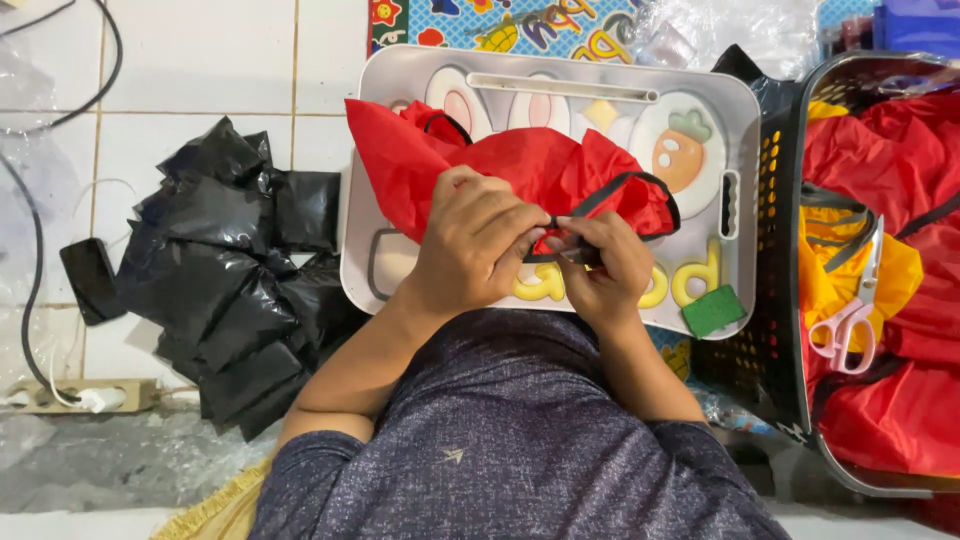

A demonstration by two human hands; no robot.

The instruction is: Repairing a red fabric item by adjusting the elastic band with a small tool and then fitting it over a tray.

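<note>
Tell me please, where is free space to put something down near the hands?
Bare tiles lie upper left, between the cables and the white tray. The tray is crowded: red cloth under the left hand and right hand. Black bags fill the left; the basket is full.

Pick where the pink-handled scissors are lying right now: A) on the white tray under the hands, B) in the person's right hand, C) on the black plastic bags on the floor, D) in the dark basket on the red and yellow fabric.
D: the scissors rest on yellow and red fabric inside the dark basket, beside the white tray; both hands pinch red fabric with black strap.
</note>
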